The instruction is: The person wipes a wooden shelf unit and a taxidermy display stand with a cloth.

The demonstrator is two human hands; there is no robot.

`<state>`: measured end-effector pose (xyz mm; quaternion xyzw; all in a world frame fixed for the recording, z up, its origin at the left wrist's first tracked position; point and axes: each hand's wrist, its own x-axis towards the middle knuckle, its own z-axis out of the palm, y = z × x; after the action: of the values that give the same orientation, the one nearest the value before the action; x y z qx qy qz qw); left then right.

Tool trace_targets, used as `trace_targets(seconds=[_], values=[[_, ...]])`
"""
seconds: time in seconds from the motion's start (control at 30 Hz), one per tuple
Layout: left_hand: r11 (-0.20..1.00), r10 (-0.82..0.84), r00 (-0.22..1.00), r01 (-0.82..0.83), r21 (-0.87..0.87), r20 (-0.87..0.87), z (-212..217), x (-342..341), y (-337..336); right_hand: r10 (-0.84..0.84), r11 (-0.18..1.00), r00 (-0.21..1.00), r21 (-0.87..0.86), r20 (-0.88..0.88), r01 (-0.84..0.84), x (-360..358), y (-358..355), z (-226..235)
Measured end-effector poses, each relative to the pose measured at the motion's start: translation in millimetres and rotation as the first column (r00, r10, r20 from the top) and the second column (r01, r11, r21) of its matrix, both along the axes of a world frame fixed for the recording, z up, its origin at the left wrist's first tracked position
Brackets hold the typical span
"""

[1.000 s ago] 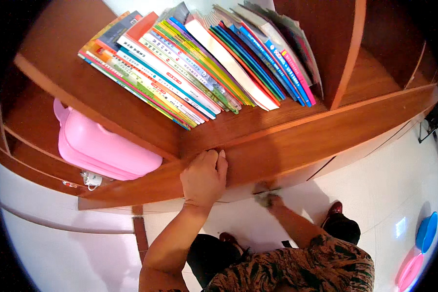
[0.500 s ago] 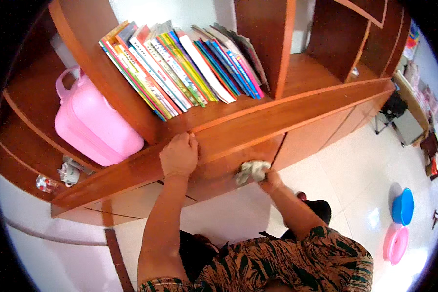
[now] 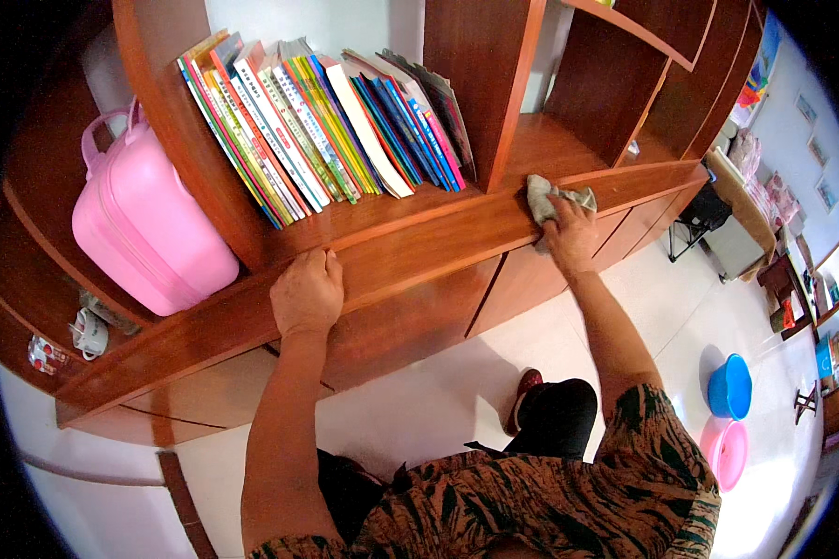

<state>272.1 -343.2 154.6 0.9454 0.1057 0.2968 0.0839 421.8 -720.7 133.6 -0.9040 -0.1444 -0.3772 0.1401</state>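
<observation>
My right hand [image 3: 571, 235] presses a pale, crumpled cloth [image 3: 543, 199] against the top edge of the wooden cabinet's front ledge [image 3: 438, 240], right of the books. Part of the cloth hangs down over the front. My left hand [image 3: 309, 291] is curled with its knuckles up over the same ledge, left of the middle, gripping its edge. Just behind, a slanted row of thin books [image 3: 317, 135] leans on the shelf. To the left of them stands a pink hard-shell case [image 3: 154, 224] with a handle.
A white mug [image 3: 89, 334] and a small red-and-clear container [image 3: 47, 355] sit in the lower left compartment. Cabinet doors [image 3: 410, 326] lie below the ledge. On the tiled floor at right are a blue basin [image 3: 730, 387], a pink basin [image 3: 725, 455] and a black folding chair [image 3: 701, 219].
My right hand has moved the cloth up and right, from the cabinet door to the ledge's top edge. My left hand keeps its grip on the ledge. The view has shifted right.
</observation>
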Motion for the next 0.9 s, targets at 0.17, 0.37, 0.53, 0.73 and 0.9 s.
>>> trace_targets(seconds=[0.17, 0.37, 0.53, 0.73, 0.9], values=[[0.999, 0.029, 0.999, -0.029, -0.013, -0.024, 1, -3, 1, 0.264, 0.963, 0.958, -0.032, -0.113, -0.269, -47, 99, 15], [0.999, 0.016, 1.0, -0.015, -0.052, 0.001, -2, -2, 3, 0.515, 0.857, 0.836, 0.089, -0.191, -0.508, -116, 187, 25], [0.997, -0.081, 0.994, 0.08, 0.015, 0.075, 3, -26, 33, 0.543, 0.84, 0.821, 0.098, -0.176, -0.534, -91, 156, 16], [0.992, -0.025, 0.983, 0.003, 0.123, 0.179, -3, -112, 115, 0.188, 0.972, 0.959, 0.183, -0.213, -0.15, -37, 69, 11], [0.99, 0.068, 0.956, -0.101, 0.102, 0.285, -30, -135, 163, 0.048, 0.997, 0.986, 0.074, -0.157, -0.036, -47, 96, 4]])
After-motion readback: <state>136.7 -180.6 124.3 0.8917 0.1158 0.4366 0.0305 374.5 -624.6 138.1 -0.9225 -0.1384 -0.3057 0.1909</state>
